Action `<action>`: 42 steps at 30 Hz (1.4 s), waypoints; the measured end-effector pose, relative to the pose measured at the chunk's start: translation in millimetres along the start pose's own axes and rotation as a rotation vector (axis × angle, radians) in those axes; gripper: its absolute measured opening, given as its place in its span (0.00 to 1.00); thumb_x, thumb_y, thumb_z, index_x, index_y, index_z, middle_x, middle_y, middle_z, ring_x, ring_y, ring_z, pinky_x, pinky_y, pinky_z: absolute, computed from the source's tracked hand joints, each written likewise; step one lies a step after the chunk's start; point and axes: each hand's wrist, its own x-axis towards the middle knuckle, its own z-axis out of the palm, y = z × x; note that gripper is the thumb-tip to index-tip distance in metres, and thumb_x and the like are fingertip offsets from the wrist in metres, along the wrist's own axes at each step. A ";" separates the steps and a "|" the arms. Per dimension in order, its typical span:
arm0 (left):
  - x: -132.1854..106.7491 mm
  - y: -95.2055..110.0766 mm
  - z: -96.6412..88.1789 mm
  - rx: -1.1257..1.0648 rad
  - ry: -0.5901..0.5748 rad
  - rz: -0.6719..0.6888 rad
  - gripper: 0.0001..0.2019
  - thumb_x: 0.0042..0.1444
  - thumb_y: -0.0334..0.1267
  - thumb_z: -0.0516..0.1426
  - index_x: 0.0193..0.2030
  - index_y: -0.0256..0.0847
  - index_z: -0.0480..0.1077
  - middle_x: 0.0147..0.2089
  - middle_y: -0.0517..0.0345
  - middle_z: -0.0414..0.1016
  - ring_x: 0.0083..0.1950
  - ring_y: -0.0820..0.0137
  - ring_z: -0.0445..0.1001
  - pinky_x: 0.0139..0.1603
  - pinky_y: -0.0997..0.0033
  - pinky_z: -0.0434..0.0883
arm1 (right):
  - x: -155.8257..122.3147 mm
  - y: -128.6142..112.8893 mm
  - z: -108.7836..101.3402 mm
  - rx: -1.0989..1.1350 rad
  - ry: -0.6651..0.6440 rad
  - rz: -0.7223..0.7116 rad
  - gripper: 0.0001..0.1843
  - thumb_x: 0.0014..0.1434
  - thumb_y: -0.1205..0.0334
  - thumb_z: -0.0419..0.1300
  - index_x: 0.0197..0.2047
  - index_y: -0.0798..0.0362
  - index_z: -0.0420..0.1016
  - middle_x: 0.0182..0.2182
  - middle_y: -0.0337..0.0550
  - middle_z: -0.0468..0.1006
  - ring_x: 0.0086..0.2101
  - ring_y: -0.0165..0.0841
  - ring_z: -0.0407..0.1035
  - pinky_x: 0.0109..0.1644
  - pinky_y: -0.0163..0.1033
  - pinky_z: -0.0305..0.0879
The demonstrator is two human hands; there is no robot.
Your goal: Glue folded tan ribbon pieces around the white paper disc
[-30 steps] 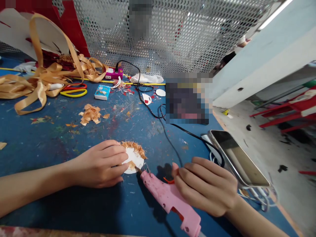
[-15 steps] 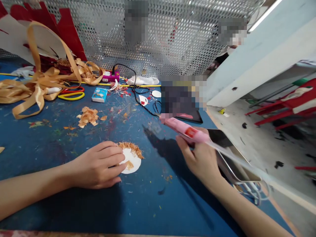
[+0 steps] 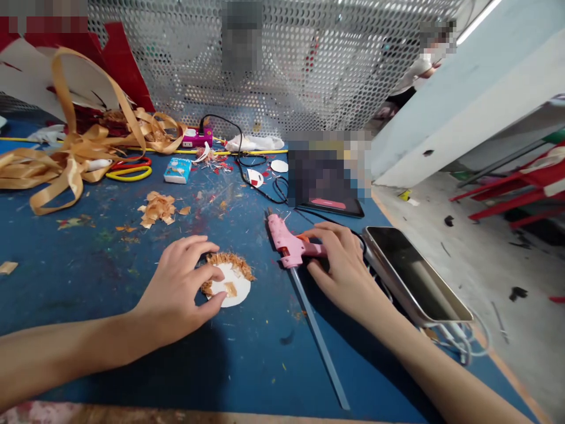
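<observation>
A round white disc [image 3: 238, 290] lies on the blue table, edged along its top and left with frayed golden ribbon pieces [image 3: 232, 259]. A small flat ribbon piece [image 3: 231, 289] rests on its face. Over the disc's left side is my left hand [image 3: 179, 291], fingers spread and curved; whether the fingertips touch it I cannot tell. A pink glue gun [image 3: 282, 238] lies on the table, nozzle pointing away, with a long clear glue stick [image 3: 318, 335] coming out of its back. My right hand [image 3: 339, 259] has its fingers loosely around the gun's handle.
Cut ribbon pieces [image 3: 158, 209] lie in a pile beyond my left hand. Further back are long golden ribbon loops [image 3: 57, 171], scissors [image 3: 130, 172], a small blue box [image 3: 178, 169] and a purple power socket [image 3: 197, 139]. A tablet [image 3: 338, 206] and a phone [image 3: 415, 274] lie right.
My right hand has lowered the glue gun onto the table and turned it, so its glue stick points toward me. My left hand's fingers have lifted and spread over the disc.
</observation>
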 end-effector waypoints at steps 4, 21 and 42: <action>3.1 4.0 2.6 -0.034 -0.041 -0.080 0.05 0.55 0.37 0.57 0.35 0.42 0.74 0.58 0.49 0.68 0.65 0.49 0.57 0.62 0.37 0.57 | -1.8 -8.5 -5.6 0.024 0.081 -0.006 0.14 0.57 0.64 0.52 0.48 0.49 0.66 0.52 0.53 0.64 0.53 0.48 0.62 0.54 0.58 0.61; 2.2 7.3 0.7 -0.204 -0.070 -0.048 0.08 0.62 0.34 0.51 0.34 0.42 0.71 0.60 0.51 0.65 0.68 0.54 0.53 0.66 0.37 0.52 | -5.9 -37.1 -15.9 0.254 0.183 -0.291 0.11 0.60 0.70 0.56 0.45 0.49 0.69 0.44 0.48 0.72 0.46 0.38 0.70 0.49 0.47 0.69; -7.0 30.5 -33.4 -0.441 -0.021 0.224 0.07 0.63 0.27 0.50 0.39 0.45 0.63 0.40 0.63 0.76 0.44 0.70 0.73 0.52 0.66 0.64 | -12.4 -54.1 -9.8 0.552 0.155 -0.484 0.12 0.59 0.77 0.54 0.42 0.52 0.68 0.37 0.46 0.75 0.38 0.33 0.71 0.41 0.41 0.71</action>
